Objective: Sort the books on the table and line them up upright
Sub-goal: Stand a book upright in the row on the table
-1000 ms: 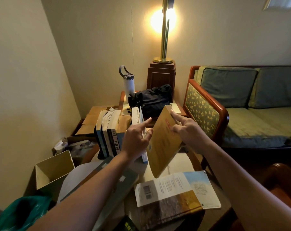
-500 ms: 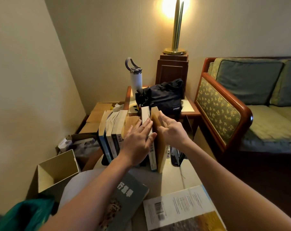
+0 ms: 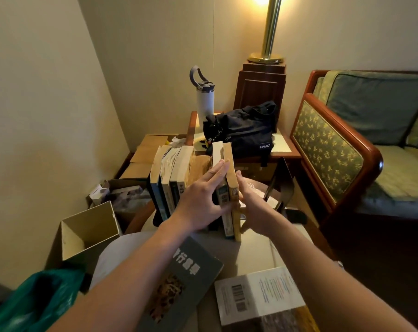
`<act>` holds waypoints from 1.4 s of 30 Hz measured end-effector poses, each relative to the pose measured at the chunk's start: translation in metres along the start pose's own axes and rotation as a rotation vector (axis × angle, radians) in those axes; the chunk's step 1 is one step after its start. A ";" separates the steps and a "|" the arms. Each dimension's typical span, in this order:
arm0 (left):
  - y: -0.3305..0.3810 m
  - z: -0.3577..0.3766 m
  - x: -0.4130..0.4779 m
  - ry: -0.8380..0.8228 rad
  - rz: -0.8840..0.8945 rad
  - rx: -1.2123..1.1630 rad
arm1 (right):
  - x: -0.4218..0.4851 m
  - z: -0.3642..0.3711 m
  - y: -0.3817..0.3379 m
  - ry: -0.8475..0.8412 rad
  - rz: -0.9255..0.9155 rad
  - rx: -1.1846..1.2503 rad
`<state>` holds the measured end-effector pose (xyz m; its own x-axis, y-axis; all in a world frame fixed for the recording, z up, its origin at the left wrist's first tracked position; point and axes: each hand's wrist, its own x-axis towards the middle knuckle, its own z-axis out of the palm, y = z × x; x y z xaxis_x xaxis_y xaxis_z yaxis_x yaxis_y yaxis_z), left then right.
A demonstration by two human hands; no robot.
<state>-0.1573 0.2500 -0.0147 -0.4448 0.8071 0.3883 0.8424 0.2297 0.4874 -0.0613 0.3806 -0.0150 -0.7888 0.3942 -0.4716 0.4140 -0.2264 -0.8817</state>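
A row of upright books (image 3: 172, 178) stands at the far side of the round table (image 3: 255, 255). A yellow book (image 3: 232, 178) is the last one on the right, beside a white book (image 3: 218, 152). My left hand (image 3: 198, 202) lies with straight fingers across the white book and its neighbours. My right hand (image 3: 253, 207) presses flat against the yellow book's right cover. Two books lie flat near me: a grey-green one (image 3: 188, 279), partly under my left forearm, and one showing a barcode (image 3: 260, 295).
A black bookend (image 3: 283, 185) stands just right of my right hand. Behind the row, a side table holds a dark bag (image 3: 246, 130) and a white bottle (image 3: 205, 101). An open cardboard box (image 3: 88, 231) sits to the left, a sofa (image 3: 361, 144) to the right.
A second ago my right hand held the yellow book tilted in the air. It now stands upright at the row's right end, with both hands against it.
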 end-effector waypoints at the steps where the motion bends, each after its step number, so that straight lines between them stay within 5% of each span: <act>1: 0.000 0.002 0.000 0.023 0.010 0.016 | 0.001 0.002 0.010 -0.007 0.017 0.029; 14: -0.009 0.007 0.003 0.144 0.049 0.084 | 0.034 0.013 0.047 -0.029 -0.085 0.089; 22: -0.016 -0.001 0.006 0.079 0.128 0.097 | 0.026 0.012 0.049 0.036 -0.119 -0.015; 42: 0.030 -0.003 -0.058 0.062 -0.013 0.136 | -0.073 0.009 0.040 0.105 -0.245 -0.179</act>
<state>-0.1073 0.2081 -0.0200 -0.4701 0.7697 0.4319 0.8681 0.3148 0.3837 0.0088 0.3344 -0.0155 -0.8276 0.5093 -0.2359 0.2982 0.0430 -0.9535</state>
